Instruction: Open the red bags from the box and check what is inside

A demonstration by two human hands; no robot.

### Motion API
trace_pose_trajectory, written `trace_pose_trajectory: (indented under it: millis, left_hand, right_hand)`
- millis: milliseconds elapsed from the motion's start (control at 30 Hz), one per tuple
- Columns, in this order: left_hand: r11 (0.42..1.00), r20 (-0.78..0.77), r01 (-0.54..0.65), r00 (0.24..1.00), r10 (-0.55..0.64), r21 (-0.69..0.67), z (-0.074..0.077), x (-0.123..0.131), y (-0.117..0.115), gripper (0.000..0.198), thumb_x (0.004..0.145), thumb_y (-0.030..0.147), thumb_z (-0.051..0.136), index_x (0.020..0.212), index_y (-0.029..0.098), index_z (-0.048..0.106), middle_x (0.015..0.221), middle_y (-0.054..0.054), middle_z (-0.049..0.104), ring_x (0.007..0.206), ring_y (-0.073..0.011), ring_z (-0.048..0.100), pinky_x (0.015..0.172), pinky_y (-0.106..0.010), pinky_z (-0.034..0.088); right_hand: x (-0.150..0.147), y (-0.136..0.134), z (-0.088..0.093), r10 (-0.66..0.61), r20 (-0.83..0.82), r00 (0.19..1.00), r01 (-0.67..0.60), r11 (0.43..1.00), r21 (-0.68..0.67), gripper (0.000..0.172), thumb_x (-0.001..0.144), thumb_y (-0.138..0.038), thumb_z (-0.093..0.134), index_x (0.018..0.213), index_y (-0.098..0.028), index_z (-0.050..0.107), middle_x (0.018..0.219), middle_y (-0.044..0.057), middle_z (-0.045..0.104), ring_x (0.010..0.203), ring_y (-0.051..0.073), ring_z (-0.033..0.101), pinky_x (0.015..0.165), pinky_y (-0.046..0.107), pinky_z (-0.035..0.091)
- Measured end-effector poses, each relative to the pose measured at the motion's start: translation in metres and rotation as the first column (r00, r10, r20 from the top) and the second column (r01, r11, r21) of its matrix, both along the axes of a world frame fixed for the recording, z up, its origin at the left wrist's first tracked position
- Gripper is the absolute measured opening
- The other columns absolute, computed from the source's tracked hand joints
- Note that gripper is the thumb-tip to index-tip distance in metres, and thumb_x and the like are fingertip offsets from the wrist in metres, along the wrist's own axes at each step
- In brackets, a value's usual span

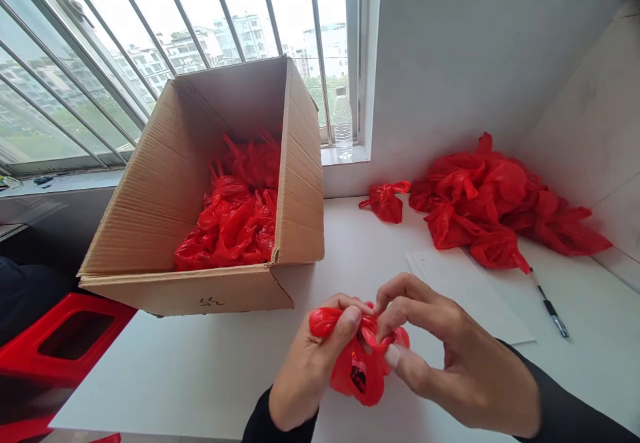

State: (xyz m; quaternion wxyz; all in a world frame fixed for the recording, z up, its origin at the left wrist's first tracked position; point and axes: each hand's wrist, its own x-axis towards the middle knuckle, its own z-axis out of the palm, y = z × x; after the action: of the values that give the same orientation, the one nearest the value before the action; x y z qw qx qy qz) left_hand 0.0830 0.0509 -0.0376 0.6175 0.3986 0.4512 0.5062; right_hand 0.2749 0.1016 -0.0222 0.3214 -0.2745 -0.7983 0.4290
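A red plastic bag [367,379] with something dark inside hangs between my two hands, low over the white table. My left hand [315,356] pinches its gathered neck between thumb and fingers, and a rounded end of the plastic sticks out to the left. On the other side, my right hand [445,349] grips a twisted part of the same bag with thumb and fingertips. What lies inside the bag is mostly hidden by the plastic.
An open cardboard box [200,289] holding several red bags [235,223] stands at the left. A small knotted bag [387,203], a heap of red bags [490,189], paper [505,316] and a pen [553,309] lie rightward. A water bottle [343,123] stands on the sill.
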Motion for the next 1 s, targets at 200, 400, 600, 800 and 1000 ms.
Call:
trace_pose_trajectory:
  millis: [200, 400, 600, 800, 1000]
  left_hand:
    - [0.988, -0.086, 0.137, 0.988, -0.13, 0.074, 0.008, 0.0, -0.007, 0.017, 0.086, 0.03, 0.072, 0.09, 0.016, 0.064, 0.084, -0.002, 0.062, 0.07, -0.0111, 0.055, 0.065, -0.021, 0.048]
    - [0.864, -0.589, 0.024, 0.741, 0.322, 0.502, -0.019, 0.0, -0.014, 0.034, 0.084, 0.001, 0.064, 0.107, 0.025, 0.064, 0.093, 0.001, 0.065, 0.077, -0.0102, 0.061, 0.066, -0.018, 0.049]
    - [0.639, -0.592, 0.104, 0.511, 0.623, 0.762, -0.048, -0.003, -0.018, 0.036, 0.092, 0.002, 0.057, 0.123, 0.022, 0.063, 0.116, -0.006, 0.059, 0.104, -0.0123, 0.063, 0.086, -0.018, 0.053]
    - [0.714, -0.73, 0.221, 0.397, 0.557, 0.665, -0.051, -0.01, -0.024, 0.051, 0.1, 0.014, 0.049, 0.149, 0.023, 0.044, 0.139, -0.011, 0.052, 0.128, -0.0198, 0.051, 0.104, -0.029, 0.049]
    - [0.786, -0.806, 0.182, 0.19, 0.561, 0.591, -0.089, -0.039, -0.063, 0.055, 0.1, 0.012, 0.04, 0.153, 0.025, 0.037, 0.152, -0.007, 0.048, 0.143, -0.0253, 0.039, 0.115, -0.042, 0.04]
  right_hand:
    - [-0.01, 0.012, -0.021, 0.158, -0.013, 0.987, -0.158, 0.986, -0.052, 0.047, 0.093, -0.043, 0.059, 0.137, -0.028, 0.049, 0.129, 0.006, 0.061, 0.123, 0.022, 0.054, 0.105, 0.037, 0.043]
    - [-0.019, 0.018, -0.037, 0.096, 0.022, 0.995, -0.09, 0.979, -0.184, 0.033, 0.103, -0.039, 0.036, 0.118, -0.024, 0.063, 0.099, 0.002, 0.07, 0.089, 0.016, 0.063, 0.084, 0.033, 0.046]
    - [-0.023, 0.02, -0.051, 0.221, 0.008, 0.975, -0.211, 0.942, -0.261, 0.028, 0.1, -0.028, 0.044, 0.122, -0.022, 0.06, 0.091, 0.001, 0.07, 0.075, 0.014, 0.058, 0.07, 0.03, 0.046]
    - [-0.022, 0.02, -0.046, 0.078, -0.002, 0.997, -0.078, 0.989, -0.125, 0.016, 0.099, -0.027, 0.05, 0.098, -0.023, 0.065, 0.093, -0.001, 0.068, 0.087, 0.013, 0.059, 0.083, 0.029, 0.045]
    - [0.013, 0.029, -0.072, -0.061, 0.157, 0.986, 0.081, 0.989, -0.126, 0.031, 0.101, -0.043, 0.044, 0.095, -0.026, 0.07, 0.093, 0.0, 0.07, 0.088, 0.016, 0.06, 0.078, 0.033, 0.045]
